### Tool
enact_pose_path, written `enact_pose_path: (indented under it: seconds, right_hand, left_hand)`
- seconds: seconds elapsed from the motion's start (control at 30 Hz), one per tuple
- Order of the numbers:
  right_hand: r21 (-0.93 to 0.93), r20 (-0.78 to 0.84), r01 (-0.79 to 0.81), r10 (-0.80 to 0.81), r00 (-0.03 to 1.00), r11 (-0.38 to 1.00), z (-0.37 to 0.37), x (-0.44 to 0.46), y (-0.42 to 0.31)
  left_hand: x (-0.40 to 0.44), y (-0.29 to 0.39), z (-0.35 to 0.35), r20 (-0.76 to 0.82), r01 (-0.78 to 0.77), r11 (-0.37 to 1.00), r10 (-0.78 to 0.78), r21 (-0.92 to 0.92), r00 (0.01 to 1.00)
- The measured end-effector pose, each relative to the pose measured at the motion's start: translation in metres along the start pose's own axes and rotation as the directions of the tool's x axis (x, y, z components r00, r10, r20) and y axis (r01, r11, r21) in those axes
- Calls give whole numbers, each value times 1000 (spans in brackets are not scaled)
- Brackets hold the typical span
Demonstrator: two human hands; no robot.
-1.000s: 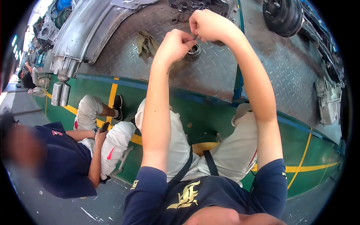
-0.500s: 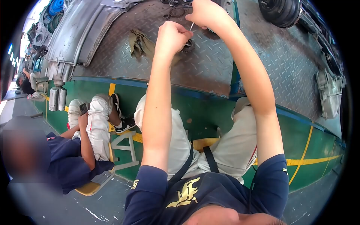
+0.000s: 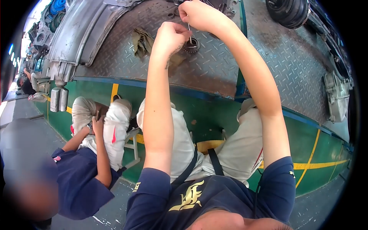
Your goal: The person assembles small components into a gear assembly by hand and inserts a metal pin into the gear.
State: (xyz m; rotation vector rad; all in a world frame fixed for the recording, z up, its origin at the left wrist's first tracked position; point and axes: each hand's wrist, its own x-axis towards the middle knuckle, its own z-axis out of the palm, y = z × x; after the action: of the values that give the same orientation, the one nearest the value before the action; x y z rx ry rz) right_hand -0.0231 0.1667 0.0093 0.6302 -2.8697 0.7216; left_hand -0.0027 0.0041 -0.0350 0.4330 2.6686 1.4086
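My right hand [image 3: 197,16] is closed at the far part of the metal-plate bench, with a thin metal rod [image 3: 189,28] coming down from its fingers. My left hand [image 3: 170,35] is pinched beside the rod, its fingertips seeming to grip it. Just below the rod's lower end, a small toothed gear [image 3: 192,46] lies on the tread-plate bench top [image 3: 214,65]. A crumpled olive cloth [image 3: 142,42] rests left of my left hand. My right hand partly hides several rings and small metal parts behind it.
A large grey metal housing [image 3: 82,34] stands on the bench at left. At right are a black ribbed part [image 3: 287,11] and a metal casing [image 3: 337,96]. A seated person [image 3: 82,165] is close on my left. The bench edge [image 3: 207,94] runs before my knees.
Both hands have shifted slightly left with the rod, uncovering more of the gear. The rod now stands steeper. The person on my left has leaned and moved their arms and legs.
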Motion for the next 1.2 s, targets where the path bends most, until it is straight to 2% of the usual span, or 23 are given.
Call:
enact_pose_path:
  seconds: [0.07, 0.17, 0.27, 0.3, 0.4, 0.43, 0.47, 0.53, 0.63, 0.73, 0.83, 0.93, 0.97, 1.07, 1.2]
  right_hand:
    - [16, -23, 3, -3, 1000, 1000, -2, -3, -6]
    - [-16, -124, 122, -123, 985, 992, 6, -6, -10]
    - [-100, -160, 166, -180, 971, 981, 20, -3, -11]
    - [-82, -119, 75, -84, 989, 994, 18, -4, -19]
    - [-221, -109, 137, -164, 980, 965, 13, -8, -33]
    - [-220, -107, 159, -186, 977, 962, 15, -8, -34]
    - [-211, -102, 151, -176, 979, 966, 16, -9, -35]
    - [-173, -72, 171, -186, 980, 970, 12, -12, -43]
    - [-309, 22, 213, -217, 976, 927, 7, -15, -56]
    - [-328, 8, 251, -264, 965, 911, 5, -21, -61]
    - [-315, -9, 237, -253, 968, 919, 4, -25, -62]
    - [-280, -29, 210, -227, 973, 937, -5, -34, -69]
    - [-268, -15, 195, -206, 978, 944, -8, -37, -71]
    - [-233, 4, 138, -140, 990, 963, -16, -41, -76]
    - [-163, -11, 72, -75, 997, 984, -22, -41, -71]
  left_hand:
    - [3, -9, 3, -21, -10, 998, 8, -59, 1000]
    - [4, -10, 0, -18, 32, 997, -34, -75, 999]
    - [7, -14, -3, -21, 56, 991, -59, -121, 998]
    - [8, -18, -2, -25, 57, 987, -62, -148, 998]
    - [11, -26, 2, -71, 37, 990, -46, -133, 996]
    - [10, -23, -3, -17, 186, 980, -188, -72, 982]
    - [8, -21, -6, 32, 216, 973, -214, -82, 976]
    - [2, -22, -4, -45, 162, 986, -164, -41, 985]
    - [6, -24, -4, -27, 177, 981, -175, 75, 984]
    - [2, -25, -6, -7, 92, 995, -92, 38, 996]
    - [-11, -14, -3, -159, -95, 995, 89, -25, 983]
    - [-21, -4, 8, -292, -235, 970, 243, 62, 925]
    - [-24, -2, 10, -301, -239, 971, 233, 16, 925]
    - [-24, 0, 12, -290, -243, 968, 249, 55, 924]
    - [-28, 15, 5, -220, -142, 984, 162, 104, 962]
